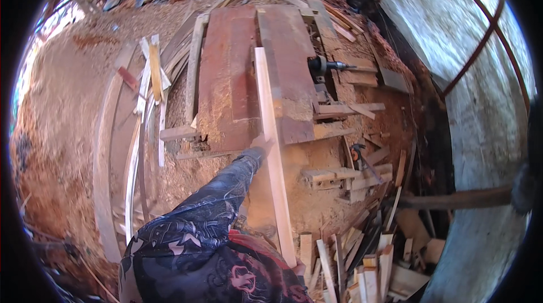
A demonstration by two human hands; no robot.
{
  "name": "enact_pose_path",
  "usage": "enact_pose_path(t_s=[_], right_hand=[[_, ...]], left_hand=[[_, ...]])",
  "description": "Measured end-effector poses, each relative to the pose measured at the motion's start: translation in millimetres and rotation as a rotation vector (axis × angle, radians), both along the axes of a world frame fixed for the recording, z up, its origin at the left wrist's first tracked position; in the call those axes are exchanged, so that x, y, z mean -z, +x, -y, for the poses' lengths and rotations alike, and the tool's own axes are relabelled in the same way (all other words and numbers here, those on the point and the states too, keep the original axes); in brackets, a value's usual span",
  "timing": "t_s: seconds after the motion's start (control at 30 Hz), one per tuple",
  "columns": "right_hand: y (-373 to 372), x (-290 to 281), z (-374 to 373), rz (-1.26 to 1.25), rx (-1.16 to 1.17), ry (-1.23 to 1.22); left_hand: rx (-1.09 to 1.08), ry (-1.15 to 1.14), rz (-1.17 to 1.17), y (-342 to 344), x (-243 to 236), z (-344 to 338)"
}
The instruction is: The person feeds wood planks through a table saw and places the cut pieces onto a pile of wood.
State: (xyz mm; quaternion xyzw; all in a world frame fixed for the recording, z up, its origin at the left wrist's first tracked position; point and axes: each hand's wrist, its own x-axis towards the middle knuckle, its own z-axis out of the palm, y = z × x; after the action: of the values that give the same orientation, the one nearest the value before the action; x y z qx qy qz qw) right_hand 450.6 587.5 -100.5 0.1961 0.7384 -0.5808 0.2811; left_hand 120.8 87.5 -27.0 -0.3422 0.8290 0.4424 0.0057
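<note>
A long pale wooden plank [271,133] runs away from me over a reddish, sawdust-covered saw table [226,77]. With the arm stretched out in a dark patterned sleeve, my left hand [261,143] grips the plank's left edge about midway along. My right hand [298,269] is at the plank's near end by my body. Only a sliver of it shows, so its grip is unclear. The plank's far end lies on the table top between two reddish boards.
A dark power tool [322,66] lies right of the table. Offcuts and short slats [362,263] pile up at lower right. Curved strips and loose boards [150,88] lie left in deep sawdust. A whitish wall [481,105] closes the right side.
</note>
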Motion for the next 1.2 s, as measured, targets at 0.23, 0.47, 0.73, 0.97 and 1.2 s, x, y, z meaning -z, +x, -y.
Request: enact_pose_path(t_s=[0.23, 0.47, 0.73, 0.97, 1.2], right_hand=[[-52, -53, 34, 0.085, -0.040, -0.027], [-83, -82, 66, 0.136, -0.064, -0.056], [-102, -91, 91, 0.177, -0.085, -0.062], [-112, -100, 112, 0.195, -0.091, -0.079], [-120, -111, 142, 0.201, -0.113, -0.043]], left_hand=[[-0.050, 0.107, 0.098, -21, 2, 17], [-0.068, 0.115, 0.066, -35, 3, 32], [-0.020, 0.062, 0.011, -62, 55, 54], [-0.037, 0.005, -0.076, -85, 84, 70], [-0.029, 0.073, -0.039, -101, 73, 88]])
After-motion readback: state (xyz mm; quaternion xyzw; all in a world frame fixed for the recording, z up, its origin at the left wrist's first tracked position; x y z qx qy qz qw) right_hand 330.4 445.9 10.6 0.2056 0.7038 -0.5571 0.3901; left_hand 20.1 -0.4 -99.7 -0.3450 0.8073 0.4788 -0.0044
